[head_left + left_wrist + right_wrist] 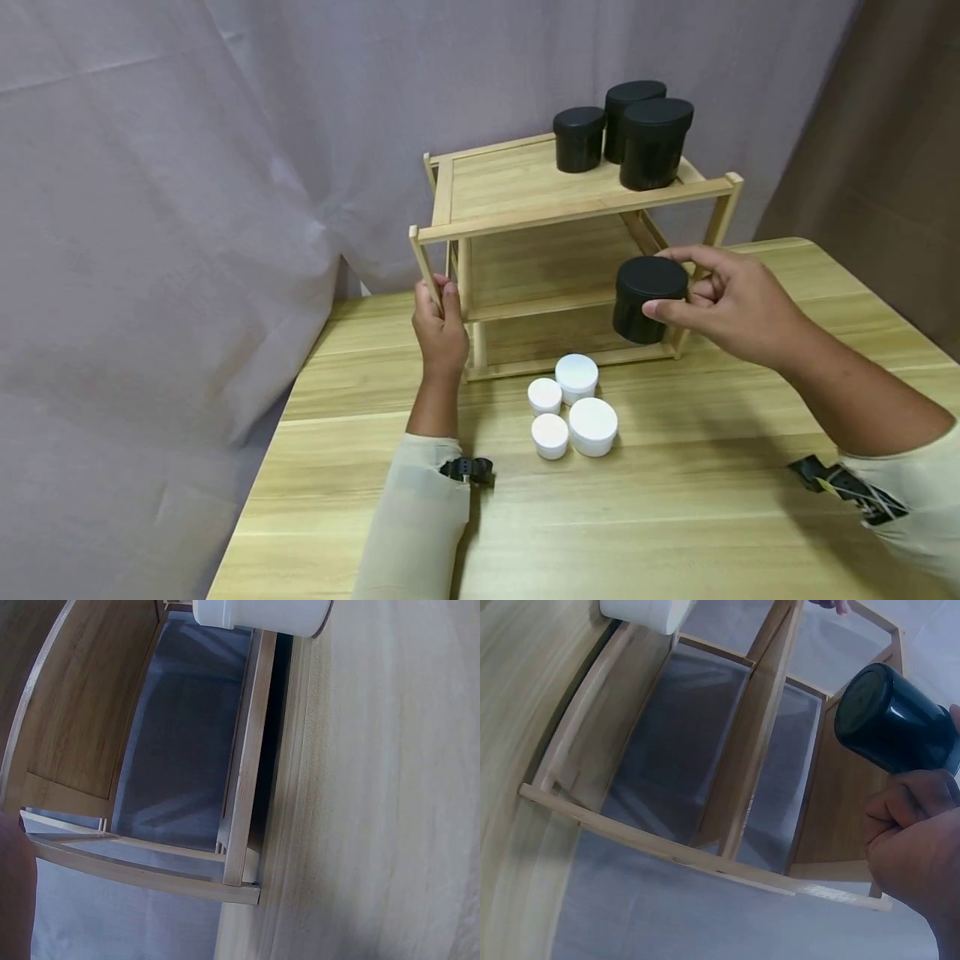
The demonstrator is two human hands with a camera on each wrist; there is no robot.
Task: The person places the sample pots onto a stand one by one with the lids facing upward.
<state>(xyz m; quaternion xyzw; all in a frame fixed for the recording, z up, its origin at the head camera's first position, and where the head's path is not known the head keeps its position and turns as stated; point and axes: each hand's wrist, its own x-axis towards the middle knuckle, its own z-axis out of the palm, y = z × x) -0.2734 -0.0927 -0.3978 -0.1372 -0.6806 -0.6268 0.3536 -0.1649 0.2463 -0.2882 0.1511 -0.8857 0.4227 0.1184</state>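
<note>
Plainly, right hand point(731, 307) pinches upright black jar point(632, 310), lid point(651, 275) up; left hand point(442, 335) grips rack point(502, 185)

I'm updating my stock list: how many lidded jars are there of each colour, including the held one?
Black jars: 4 (3 on the top shelf, 1 in the right hand)
White jars: 4 (on the table)
Total: 8
</note>
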